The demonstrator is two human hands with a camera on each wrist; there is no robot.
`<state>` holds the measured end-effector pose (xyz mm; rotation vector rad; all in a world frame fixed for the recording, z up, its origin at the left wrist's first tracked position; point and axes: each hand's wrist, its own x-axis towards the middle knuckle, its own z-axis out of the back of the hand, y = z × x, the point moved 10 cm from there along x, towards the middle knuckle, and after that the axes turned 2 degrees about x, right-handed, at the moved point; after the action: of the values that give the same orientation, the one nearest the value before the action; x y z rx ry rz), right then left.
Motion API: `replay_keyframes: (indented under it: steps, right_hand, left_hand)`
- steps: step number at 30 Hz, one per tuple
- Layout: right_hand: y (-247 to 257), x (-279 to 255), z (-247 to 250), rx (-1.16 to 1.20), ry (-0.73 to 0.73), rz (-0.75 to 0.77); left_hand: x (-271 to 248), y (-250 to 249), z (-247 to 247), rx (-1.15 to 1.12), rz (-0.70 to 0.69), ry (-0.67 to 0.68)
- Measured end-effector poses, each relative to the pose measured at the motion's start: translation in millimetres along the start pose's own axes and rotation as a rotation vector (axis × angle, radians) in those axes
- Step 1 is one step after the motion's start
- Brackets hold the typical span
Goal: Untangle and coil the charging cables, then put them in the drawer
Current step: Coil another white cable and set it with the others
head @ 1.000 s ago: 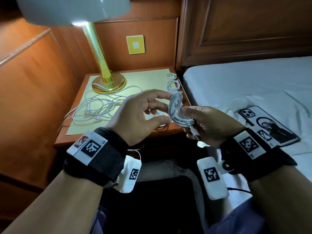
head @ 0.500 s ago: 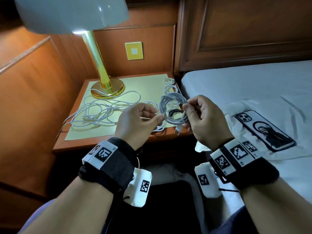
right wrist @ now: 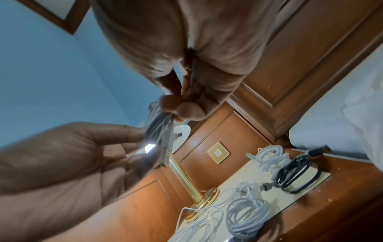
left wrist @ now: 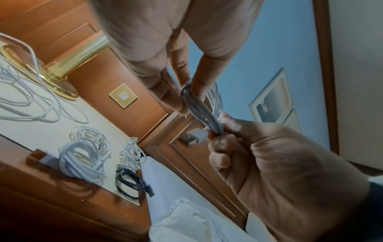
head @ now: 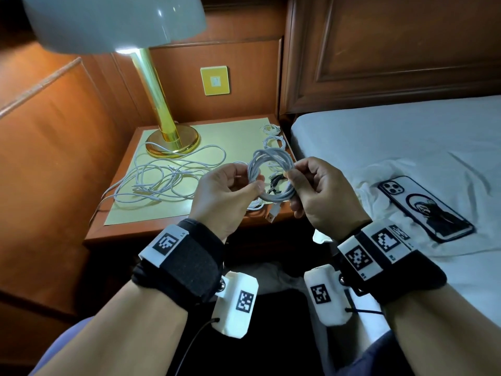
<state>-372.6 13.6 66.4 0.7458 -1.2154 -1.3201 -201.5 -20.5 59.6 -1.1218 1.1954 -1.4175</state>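
Observation:
A grey-white cable coil hangs in the air over the nightstand's front right corner, held from both sides. My left hand pinches its left side between thumb and fingers. My right hand pinches the right side, and the USB plug dangles below. In the left wrist view the fingers close on the strands. A loose tangle of white cables lies on the nightstand. Beside it lie a white coil, a black coil and a small white coil. No drawer shows.
A brass lamp stands at the back left of the nightstand, its shade overhead. A bed lies to the right with a phone on the sheet. Wood panelling closes the left and back.
The squeezed bundle has spread into a round loop. My left hand, which was hovering beside it, has taken hold of its left side, while the right keeps its grip.

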Motion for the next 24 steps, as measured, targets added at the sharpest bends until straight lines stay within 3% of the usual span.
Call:
replay_keyframes:
  steps: [9, 15, 19, 22, 24]
  right_hand:
    - [10, -2, 5, -0.075, -0.059, 0.094]
    - [-7, 0, 3, 0.047, -0.029, -0.088]
    - [-13, 1, -1, 0.177, 0.039, -0.176]
    - [-12, -1, -1, 0.196, 0.06, -0.179]
    - [-8, -1, 5, 0.092, 0.005, -0.103]
  left_hand:
    - [1, 4, -1, -0.085, 0.032, 0.026]
    - [-5, 4, -20, -0.288, 0.114, 0.194]
    - [-7, -1, -31, -0.3, 0.114, 0.386]
    - [-8, -2, -33, -0.265, 0.113, 0.485]
    - [-6, -1, -30, -0.213, 0.099, 0.446]
